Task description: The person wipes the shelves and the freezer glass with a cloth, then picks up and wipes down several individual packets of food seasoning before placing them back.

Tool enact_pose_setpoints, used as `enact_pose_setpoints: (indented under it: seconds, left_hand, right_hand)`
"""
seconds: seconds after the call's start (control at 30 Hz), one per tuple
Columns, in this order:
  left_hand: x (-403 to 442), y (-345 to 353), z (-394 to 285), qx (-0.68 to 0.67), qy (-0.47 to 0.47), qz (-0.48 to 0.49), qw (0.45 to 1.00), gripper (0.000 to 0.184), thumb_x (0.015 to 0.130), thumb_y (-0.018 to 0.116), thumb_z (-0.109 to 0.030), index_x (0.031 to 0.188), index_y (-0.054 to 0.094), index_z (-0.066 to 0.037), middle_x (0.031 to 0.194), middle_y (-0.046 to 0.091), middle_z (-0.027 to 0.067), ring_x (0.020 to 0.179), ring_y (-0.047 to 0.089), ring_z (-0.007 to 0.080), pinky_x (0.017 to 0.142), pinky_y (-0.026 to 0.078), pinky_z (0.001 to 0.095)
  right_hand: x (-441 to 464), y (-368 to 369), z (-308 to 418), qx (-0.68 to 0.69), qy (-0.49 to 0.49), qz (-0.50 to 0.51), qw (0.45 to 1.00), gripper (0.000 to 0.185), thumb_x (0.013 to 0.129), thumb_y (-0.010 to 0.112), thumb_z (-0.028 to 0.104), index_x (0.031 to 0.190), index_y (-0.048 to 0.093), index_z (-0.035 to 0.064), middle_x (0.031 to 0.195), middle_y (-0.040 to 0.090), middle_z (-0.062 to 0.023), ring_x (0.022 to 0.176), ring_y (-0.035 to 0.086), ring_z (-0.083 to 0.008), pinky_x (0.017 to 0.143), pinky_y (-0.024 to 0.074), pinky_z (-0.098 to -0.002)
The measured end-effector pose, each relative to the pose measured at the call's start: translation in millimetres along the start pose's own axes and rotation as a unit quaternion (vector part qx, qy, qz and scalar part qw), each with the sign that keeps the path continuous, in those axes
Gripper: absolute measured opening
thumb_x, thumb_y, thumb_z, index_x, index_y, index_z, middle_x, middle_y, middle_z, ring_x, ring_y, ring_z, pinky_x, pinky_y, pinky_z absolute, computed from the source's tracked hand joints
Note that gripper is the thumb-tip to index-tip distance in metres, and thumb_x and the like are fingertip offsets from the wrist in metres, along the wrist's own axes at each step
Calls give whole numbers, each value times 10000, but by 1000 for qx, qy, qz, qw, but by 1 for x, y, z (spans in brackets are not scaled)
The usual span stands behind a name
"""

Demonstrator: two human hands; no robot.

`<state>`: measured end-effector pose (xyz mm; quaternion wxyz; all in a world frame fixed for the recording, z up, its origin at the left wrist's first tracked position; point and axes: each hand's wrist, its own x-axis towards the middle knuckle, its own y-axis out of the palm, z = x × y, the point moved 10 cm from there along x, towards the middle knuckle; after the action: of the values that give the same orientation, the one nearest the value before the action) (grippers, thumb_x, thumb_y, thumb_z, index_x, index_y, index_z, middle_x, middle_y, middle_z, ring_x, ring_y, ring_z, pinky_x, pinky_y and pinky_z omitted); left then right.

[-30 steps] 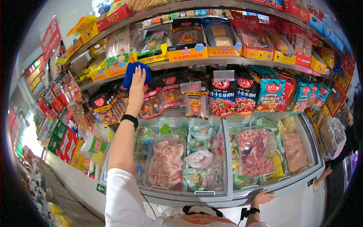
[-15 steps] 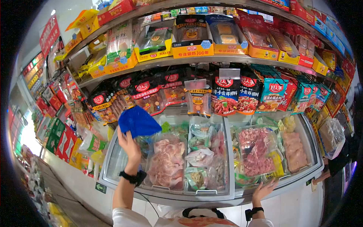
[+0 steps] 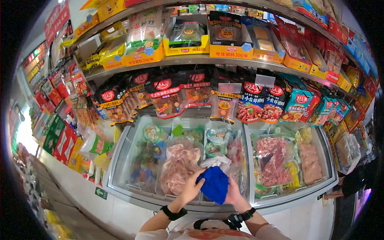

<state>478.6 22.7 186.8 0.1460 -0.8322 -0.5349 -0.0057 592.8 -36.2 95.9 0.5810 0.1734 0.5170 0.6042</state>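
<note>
A blue cloth [image 3: 215,185] hangs between my two hands, above the glass lid of the chest freezer [image 3: 160,203]. My left hand [image 3: 193,187] grips its left side, thumb and fingers closed on the fabric. On the cloth's right edge is my right hand [image 3: 235,193], its fingers closed on the edge and partly hidden behind it. Under the glass, trays of sliced meat [image 3: 180,164] lie to the left of the cloth, and red ground meat [image 3: 273,160] is to the right.
Above the freezer, a metal shelf [image 3: 188,60] carries boxed seasonings, with hanging seasoning packets [image 3: 164,96] below it. Snack packs [image 3: 96,146] hang at the left. A person's arm [image 3: 334,195] shows at the right, near a plastic-wrapped carton [image 3: 347,150].
The blue cloth has come down from the shelf edge, rightward and toward me. My right hand has risen from the freezer's front edge and taken hold of it too. The view has shifted slightly.
</note>
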Motion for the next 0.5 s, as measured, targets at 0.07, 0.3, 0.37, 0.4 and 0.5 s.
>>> enact_pose_setpoints:
  seconds: [0.07, 0.3, 0.37, 0.4, 0.5]
  left_hand:
    - [-5, -11, -10, 62, 25, -10, 998, 377, 871, 509, 3, 1248, 492, -2, 1222, 549, 213, 1130, 543, 320, 929, 432, 372]
    - [-21, -1, -38, 43, 102, 93, 990, 629, 862, 617, -90, 1408, 307, -49, 1383, 407, 208, 1236, 467, 335, 950, 438, 383]
    - [-17, -10, -21, -59, 97, 101, 988, 628, 863, 624, -105, 1407, 313, -53, 1370, 422, 202, 1232, 470, 328, 953, 437, 374]
    - [-12, -16, -9, -155, 84, 105, 979, 628, 864, 631, -120, 1406, 319, -57, 1357, 436, 196, 1229, 473, 321, 956, 436, 365]
    - [5, -56, 62, -31, 36, 63, 997, 462, 880, 580, -116, 1305, 431, -16, 1303, 456, 215, 1197, 461, 351, 970, 399, 394]
  right_hand:
    - [8, -1, -18, 28, 17, -42, 999, 667, 899, 401, 598, 1329, 452, 91, 1307, 522, -97, 1180, 511, -275, 1024, 376, -461]
    - [21, 24, -43, -6, 45, -113, 993, 325, 860, 638, 326, 1091, 600, 100, 1009, 664, -67, 880, 649, -185, 768, 533, -340]
    - [17, 24, -33, -48, 35, -159, 985, 306, 863, 635, 318, 1073, 607, 98, 1001, 666, -68, 862, 654, -193, 758, 538, -343]
    - [13, 17, -25, -87, 34, -203, 975, 286, 865, 632, 309, 1056, 614, 96, 992, 669, -69, 845, 658, -200, 747, 543, -345]
    - [-4, 6, 11, -65, -22, -224, 972, 288, 855, 638, 247, 1082, 589, 76, 942, 665, -85, 791, 663, -232, 725, 556, -371]
